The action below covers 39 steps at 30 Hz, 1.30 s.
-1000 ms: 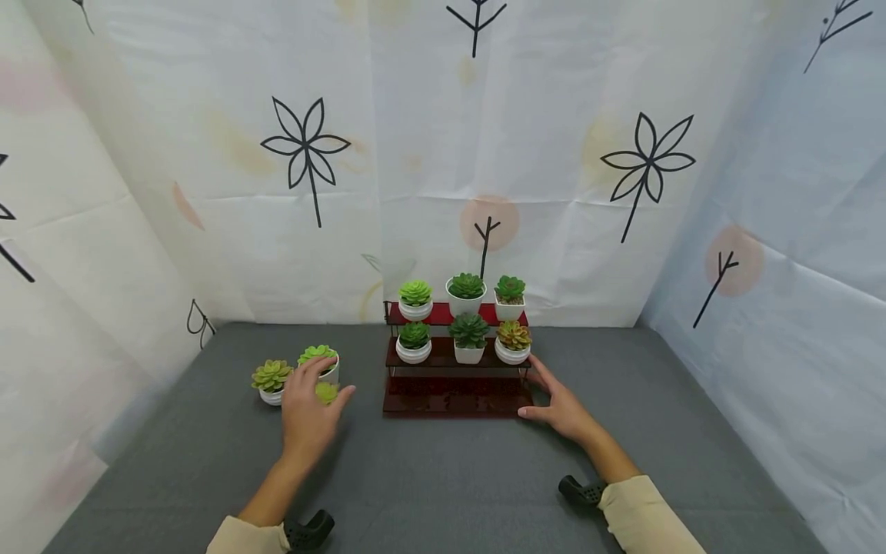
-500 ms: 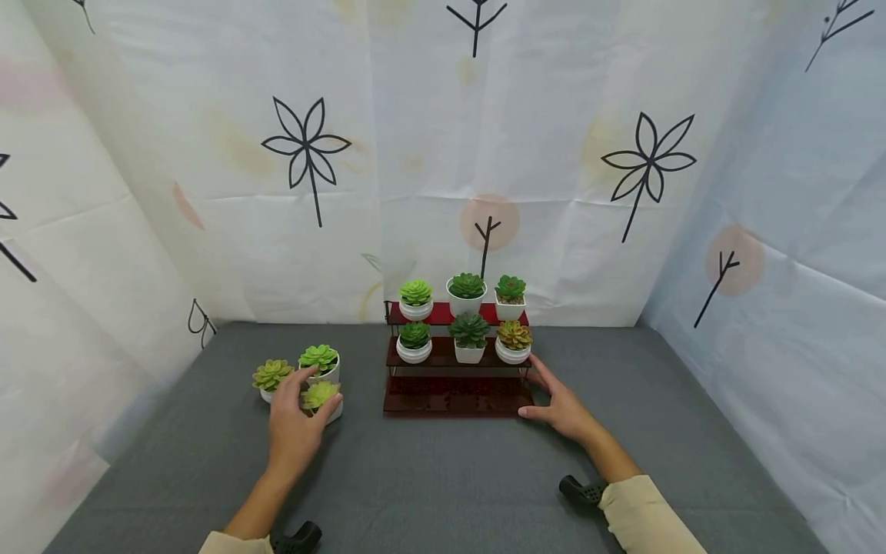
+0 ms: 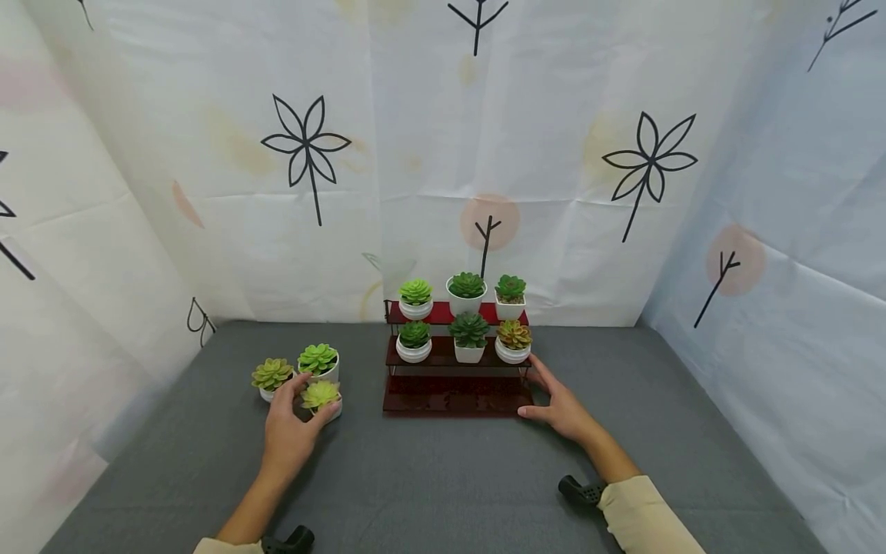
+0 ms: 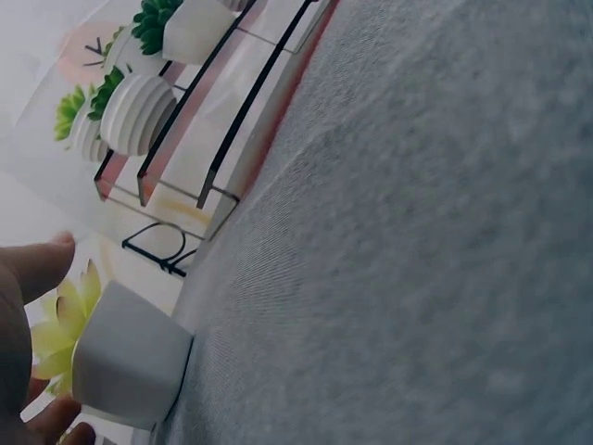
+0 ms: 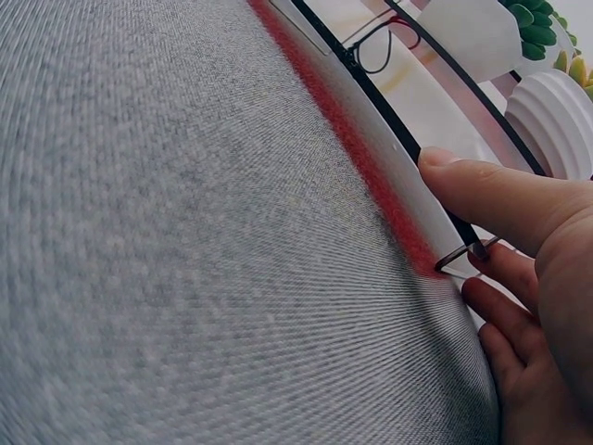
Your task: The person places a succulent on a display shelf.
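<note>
In the head view my left hand (image 3: 291,435) is around a small potted succulent (image 3: 321,395) with yellow-green leaves, thumb on one side and fingers on the other. The left wrist view shows its white angular pot (image 4: 132,357) standing on the cloth, the thumb (image 4: 42,267) apart from the pot. My right hand (image 3: 564,409) holds the right end of a dark red three-tier stand (image 3: 457,396). Its thumb (image 5: 463,181) lies on the bottom tier's edge, fingers at the side wire. Potted succulents, including a dark green one (image 3: 469,331), fill the upper two tiers; the bottom tier is bare.
Beside my left hand stand two more succulents: a yellow-green one (image 3: 272,375) and a bright green one (image 3: 318,360) behind. Grey cloth (image 3: 429,485) covers the table. A white patterned curtain (image 3: 429,138) encloses the back and sides.
My left hand has moved left and slightly toward me, coming around the front yellow-green succulent, which it partly hid before. My right hand and the stand have stayed in place.
</note>
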Motion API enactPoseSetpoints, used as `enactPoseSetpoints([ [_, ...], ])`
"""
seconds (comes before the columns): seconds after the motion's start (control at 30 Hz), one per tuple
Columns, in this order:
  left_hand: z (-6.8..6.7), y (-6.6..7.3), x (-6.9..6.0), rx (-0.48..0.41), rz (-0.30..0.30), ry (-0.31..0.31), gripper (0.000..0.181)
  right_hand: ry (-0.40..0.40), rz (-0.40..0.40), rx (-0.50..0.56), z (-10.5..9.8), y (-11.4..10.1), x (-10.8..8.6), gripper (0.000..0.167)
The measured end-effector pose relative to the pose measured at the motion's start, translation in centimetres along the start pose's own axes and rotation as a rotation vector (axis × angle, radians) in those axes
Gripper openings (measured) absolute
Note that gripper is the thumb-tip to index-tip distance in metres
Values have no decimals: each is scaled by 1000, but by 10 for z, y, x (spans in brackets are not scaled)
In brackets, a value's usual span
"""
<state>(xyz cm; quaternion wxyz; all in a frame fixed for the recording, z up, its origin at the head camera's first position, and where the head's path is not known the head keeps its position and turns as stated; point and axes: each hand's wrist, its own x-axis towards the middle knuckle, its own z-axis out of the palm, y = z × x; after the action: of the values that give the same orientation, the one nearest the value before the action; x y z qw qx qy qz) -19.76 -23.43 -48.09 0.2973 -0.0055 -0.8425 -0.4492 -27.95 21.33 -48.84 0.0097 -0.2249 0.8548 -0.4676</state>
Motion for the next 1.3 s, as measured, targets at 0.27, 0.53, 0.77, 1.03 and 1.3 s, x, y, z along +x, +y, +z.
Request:
enactPoseSetpoints([
  [0.27, -4, -1, 1, 4, -90, -100, 72, 0, 6, 19, 0, -1, 0, 95],
  [0.53, -7, -3, 2, -16, -178, -169, 76, -2, 8, 22, 0, -3, 0, 96],
  [0.77, -8, -7, 5, -29, -253, -221, 80, -1, 10, 27, 0, -2, 0, 96],
  [1.03, -12, -5, 5, -43, -339, -258, 80, -6, 10, 25, 1, -1, 0, 96],
  [1.3, -11, -8, 7, -28, -387, -277, 72, 2, 3, 18, 1, 0, 1, 95],
])
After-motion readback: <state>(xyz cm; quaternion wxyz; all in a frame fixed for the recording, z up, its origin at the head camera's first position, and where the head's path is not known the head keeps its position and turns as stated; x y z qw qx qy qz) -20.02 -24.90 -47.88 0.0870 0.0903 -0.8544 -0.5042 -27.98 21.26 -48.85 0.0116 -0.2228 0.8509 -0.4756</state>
